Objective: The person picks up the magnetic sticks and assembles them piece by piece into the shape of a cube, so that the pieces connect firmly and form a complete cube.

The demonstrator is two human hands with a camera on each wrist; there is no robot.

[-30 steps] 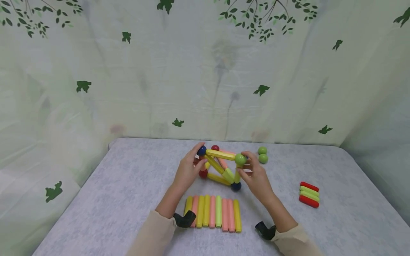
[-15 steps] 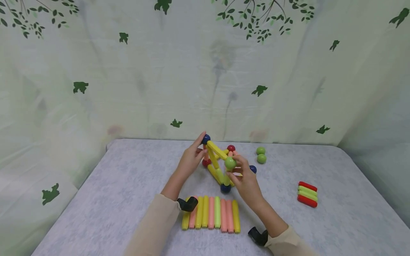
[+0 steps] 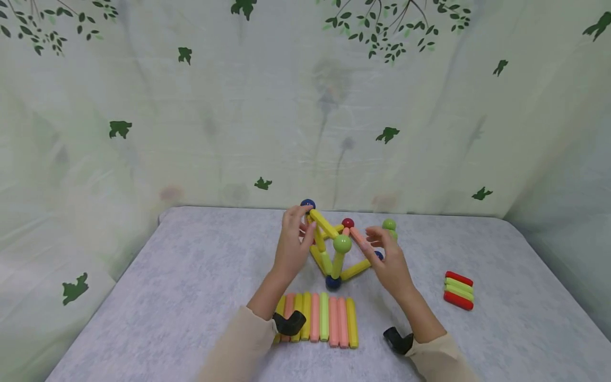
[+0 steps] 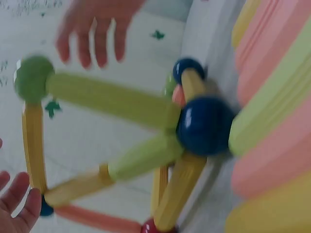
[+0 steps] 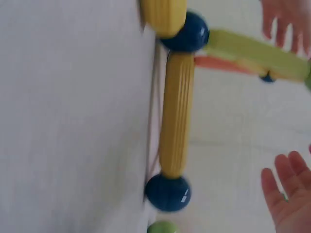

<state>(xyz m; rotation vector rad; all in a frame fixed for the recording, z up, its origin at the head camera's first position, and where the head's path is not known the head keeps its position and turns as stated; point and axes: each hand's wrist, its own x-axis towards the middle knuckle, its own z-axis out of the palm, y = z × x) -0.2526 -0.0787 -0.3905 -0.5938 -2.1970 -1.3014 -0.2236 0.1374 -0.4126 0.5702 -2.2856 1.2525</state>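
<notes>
Left hand (image 3: 293, 249) grips the rod-and-ball frame (image 3: 334, 246) (yellow, green, pink); right hand (image 3: 389, 262) released

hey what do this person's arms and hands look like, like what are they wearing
Both hands are bare: no gloves or rings are visible on the left hand or the right hand. Each arm wears a long, plain beige sleeve, the left sleeve and the right sleeve, reaching the wrist. A small black angled device sits at each wrist: the left wrist device and the right wrist device.
</notes>
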